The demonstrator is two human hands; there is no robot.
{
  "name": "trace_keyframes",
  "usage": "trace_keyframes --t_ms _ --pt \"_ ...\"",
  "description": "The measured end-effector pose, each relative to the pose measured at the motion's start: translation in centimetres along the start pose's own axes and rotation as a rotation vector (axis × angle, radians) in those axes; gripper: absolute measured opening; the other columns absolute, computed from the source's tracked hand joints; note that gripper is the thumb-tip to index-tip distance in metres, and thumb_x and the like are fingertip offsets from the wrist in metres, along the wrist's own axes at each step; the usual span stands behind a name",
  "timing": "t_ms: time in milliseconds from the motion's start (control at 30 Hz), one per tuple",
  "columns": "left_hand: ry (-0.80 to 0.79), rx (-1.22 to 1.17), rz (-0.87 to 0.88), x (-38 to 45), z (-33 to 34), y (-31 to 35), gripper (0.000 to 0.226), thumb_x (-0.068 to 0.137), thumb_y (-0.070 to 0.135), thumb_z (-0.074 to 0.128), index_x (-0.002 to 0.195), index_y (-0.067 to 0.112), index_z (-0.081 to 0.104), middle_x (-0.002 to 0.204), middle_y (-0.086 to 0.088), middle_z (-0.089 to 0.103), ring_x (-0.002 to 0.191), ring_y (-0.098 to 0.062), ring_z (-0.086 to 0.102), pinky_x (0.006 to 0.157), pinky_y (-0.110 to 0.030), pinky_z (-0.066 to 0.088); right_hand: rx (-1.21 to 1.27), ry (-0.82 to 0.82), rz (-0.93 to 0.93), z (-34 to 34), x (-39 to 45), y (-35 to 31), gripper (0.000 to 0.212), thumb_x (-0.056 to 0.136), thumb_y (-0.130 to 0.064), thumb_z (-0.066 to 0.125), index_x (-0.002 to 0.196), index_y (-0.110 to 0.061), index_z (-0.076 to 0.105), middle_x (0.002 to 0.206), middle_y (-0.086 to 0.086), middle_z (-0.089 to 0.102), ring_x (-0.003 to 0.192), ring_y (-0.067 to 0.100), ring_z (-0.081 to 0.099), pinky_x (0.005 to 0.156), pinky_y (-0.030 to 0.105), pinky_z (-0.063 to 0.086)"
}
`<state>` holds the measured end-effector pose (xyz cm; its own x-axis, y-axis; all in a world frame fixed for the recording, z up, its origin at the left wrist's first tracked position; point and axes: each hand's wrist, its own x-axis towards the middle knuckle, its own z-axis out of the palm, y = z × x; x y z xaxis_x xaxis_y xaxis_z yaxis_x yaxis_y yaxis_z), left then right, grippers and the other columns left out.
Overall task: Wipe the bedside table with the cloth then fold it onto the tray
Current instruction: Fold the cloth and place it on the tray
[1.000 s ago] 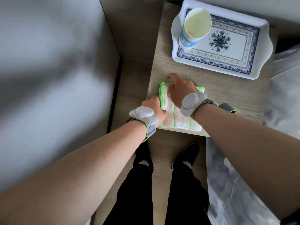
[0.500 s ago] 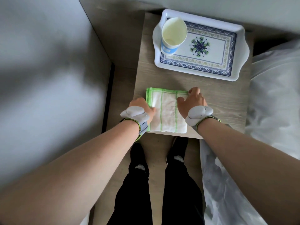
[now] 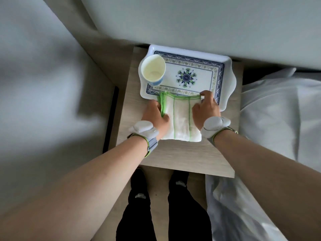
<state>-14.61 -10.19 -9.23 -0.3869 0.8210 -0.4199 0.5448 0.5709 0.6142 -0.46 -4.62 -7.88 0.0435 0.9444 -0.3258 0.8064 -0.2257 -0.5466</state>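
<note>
Both bare forearms reach forward toward twelve o'clock, converging from the lower corners, each wrist wearing a grey band with a rounded white module on top. The left hand lies knuckles-up with fingers curled, pinching the nine o'clock edge of the cloth. The right hand mirrors it at three o'clock, thumb and fingers bent and gripping the cloth's far corner, wrist slightly cocked.

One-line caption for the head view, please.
Left hand and right hand carry the folded green-striped cloth onto the patterned tray's near rim.
</note>
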Motion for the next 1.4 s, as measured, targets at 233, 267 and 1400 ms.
trace_keyframes --t_ms 233,267,1400 --pt "0.054 -0.065 0.100 3.4 3.9 7.4 0.037 0.078 0.000 0.055 0.110 0.013 0.040 0.096 -0.004 0.051 0.077 -0.019 0.047 0.066 -0.025 0.032 0.034 -0.078 0.017 -6.0 5.5 3.1 0.049 0.077 -0.009 0.049 0.124 -0.022 0.042 0.118 0.007 0.059 0.097 0.032 0.056 0.077 0.036 0.048" --pt "0.053 -0.058 0.118 3.6 3.8 7.6 0.037 0.078 -0.002 0.053 0.109 0.014 0.041 0.097 -0.006 0.052 0.076 -0.019 0.047 0.065 -0.024 0.031 0.033 -0.084 0.002 -6.1 5.7 3.2 0.051 0.076 -0.010 0.050 0.124 -0.023 0.042 0.120 0.006 0.059 0.099 0.031 0.056 0.078 0.036 0.048" --pt "-0.062 0.147 0.099 6.3 8.4 6.2 0.050 0.077 0.000 0.054 0.120 0.025 0.047 0.123 -0.011 0.043 0.078 -0.017 0.042 0.073 -0.021 0.036 -0.142 -0.149 -0.202 -5.2 9.4 7.1 0.034 0.082 0.001 0.048 0.112 -0.007 0.064 0.131 0.010 0.051 0.110 0.032 0.053 0.086 0.029 0.044"
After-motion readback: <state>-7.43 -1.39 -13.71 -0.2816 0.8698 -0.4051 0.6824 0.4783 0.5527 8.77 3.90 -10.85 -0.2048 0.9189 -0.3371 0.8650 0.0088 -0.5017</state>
